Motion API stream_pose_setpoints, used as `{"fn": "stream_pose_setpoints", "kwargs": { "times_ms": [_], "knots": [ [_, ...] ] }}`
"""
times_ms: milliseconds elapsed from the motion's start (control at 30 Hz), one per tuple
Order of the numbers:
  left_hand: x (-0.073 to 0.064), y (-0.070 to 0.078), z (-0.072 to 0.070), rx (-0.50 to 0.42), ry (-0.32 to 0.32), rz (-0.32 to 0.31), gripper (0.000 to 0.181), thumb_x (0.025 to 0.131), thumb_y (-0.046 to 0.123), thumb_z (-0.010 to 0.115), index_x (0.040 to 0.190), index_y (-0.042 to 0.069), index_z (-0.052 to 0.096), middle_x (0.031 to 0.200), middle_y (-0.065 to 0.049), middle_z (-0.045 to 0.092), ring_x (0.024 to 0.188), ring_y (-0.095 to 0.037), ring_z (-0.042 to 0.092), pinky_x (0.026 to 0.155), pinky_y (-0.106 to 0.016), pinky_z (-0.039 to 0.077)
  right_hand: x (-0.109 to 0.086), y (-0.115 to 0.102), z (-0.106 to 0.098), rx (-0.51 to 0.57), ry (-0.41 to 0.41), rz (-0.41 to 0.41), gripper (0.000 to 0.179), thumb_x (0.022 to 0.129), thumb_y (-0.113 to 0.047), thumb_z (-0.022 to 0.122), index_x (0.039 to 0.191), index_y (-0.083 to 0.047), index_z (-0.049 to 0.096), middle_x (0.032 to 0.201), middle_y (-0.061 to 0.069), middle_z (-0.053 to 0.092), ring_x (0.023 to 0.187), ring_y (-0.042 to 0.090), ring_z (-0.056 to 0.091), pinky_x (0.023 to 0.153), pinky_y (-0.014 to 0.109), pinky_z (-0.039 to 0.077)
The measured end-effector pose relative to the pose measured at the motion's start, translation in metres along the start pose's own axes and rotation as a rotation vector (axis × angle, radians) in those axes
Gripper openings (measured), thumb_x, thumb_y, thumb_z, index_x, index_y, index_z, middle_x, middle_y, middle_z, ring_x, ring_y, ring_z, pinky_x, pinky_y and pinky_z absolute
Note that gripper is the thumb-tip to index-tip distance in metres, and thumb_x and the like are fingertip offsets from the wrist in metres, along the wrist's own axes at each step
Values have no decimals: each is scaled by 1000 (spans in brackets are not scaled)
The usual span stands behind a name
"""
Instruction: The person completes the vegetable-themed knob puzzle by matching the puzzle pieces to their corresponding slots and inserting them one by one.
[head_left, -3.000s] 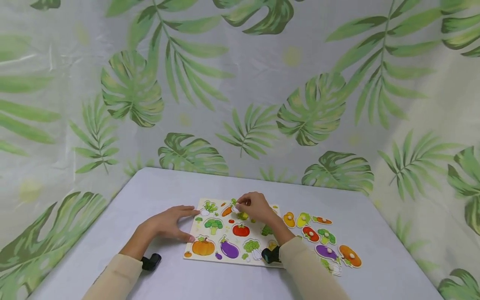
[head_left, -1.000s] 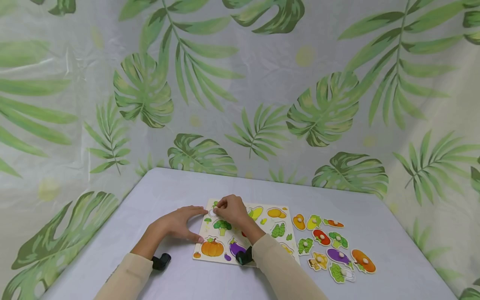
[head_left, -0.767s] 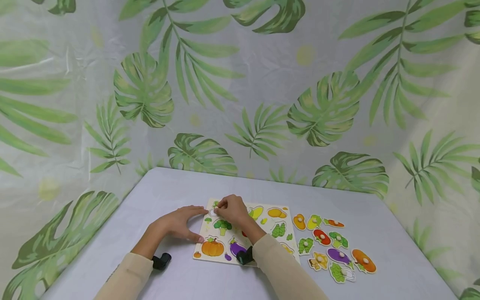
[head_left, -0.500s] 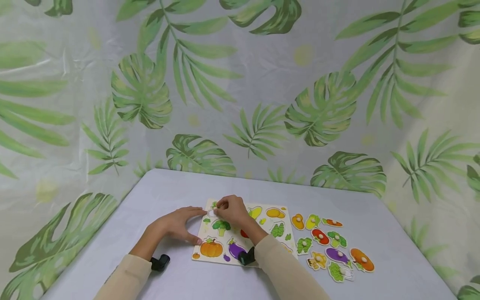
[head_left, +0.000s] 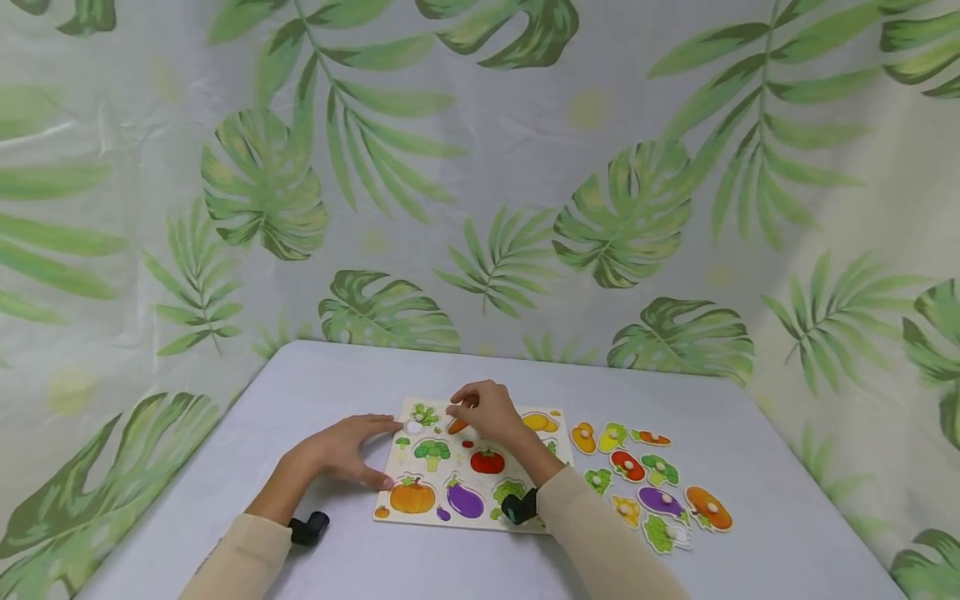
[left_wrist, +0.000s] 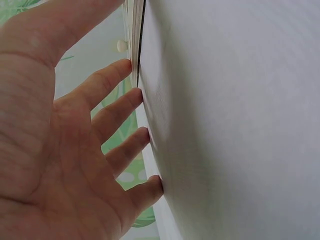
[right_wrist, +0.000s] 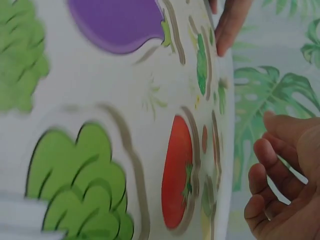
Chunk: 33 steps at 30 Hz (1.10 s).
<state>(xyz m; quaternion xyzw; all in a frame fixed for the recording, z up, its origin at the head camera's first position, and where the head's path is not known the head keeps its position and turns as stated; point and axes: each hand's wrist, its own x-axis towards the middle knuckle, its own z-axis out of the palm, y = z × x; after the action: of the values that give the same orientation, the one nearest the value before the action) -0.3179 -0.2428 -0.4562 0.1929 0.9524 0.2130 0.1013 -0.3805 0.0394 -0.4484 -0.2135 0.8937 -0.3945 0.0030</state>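
Pale table [head_left: 337, 371]; board [head_left: 441, 475] flat on it. Left hand [head_left: 345, 450] at the board's left edge: thumb and fingers spread well apart, touching the edge, gripping nothing. Right hand [head_left: 491, 412] above the far part of the board, fingers loosely bent, nothing seen between them. Right of the board, loose on the table: pumpkin [head_left: 703, 500], eggplant [head_left: 652, 498], tomato [head_left: 621, 459], others. Radish [head_left: 413, 427] at the far left corner, seemingly seated. Judged step: between pieces. Next calls for pinching another knob, then matching outline to recess.
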Motion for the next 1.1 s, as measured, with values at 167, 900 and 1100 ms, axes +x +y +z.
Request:
{"fn": "stream_pose_setpoints", "kwargs": {
  "times_ms": [167, 900, 1100],
  "knots": [
    [-1, 2, 0, 3, 2, 2, 94, 72, 57, 87, 153, 25, 52, 164, -10, 41, 151, -44, 34, 119, -72, 29, -6, 9, -10, -38, 26, 3, 20, 95, -30, 75, 107, -15, 79, 85, -1, 69, 74, 15, 57, 58, 26, 48],
    [-2, 1, -4, 8, -20, 3, 94, 72, 57, 87, 153, 24, 51, 164, -10, 41, 149, -47, 36, 116, -74, 31, -47, 59, -104, -104, 168, 36, 21, 95, -26, 76, 111, -13, 79, 90, 1, 70, 73, 16, 56, 63, 27, 48],
    [0, 3, -5, 18, -30, 4, 95, 72, 58, 87, 153, 24, 51, 163, -11, 42, 149, -47, 37, 115, -74, 31, -61, 76, -131, -161, 170, 64, 24, 97, -26, 74, 116, -12, 78, 91, 4, 70, 71, 17, 54, 59, 26, 46]
  ]
}}
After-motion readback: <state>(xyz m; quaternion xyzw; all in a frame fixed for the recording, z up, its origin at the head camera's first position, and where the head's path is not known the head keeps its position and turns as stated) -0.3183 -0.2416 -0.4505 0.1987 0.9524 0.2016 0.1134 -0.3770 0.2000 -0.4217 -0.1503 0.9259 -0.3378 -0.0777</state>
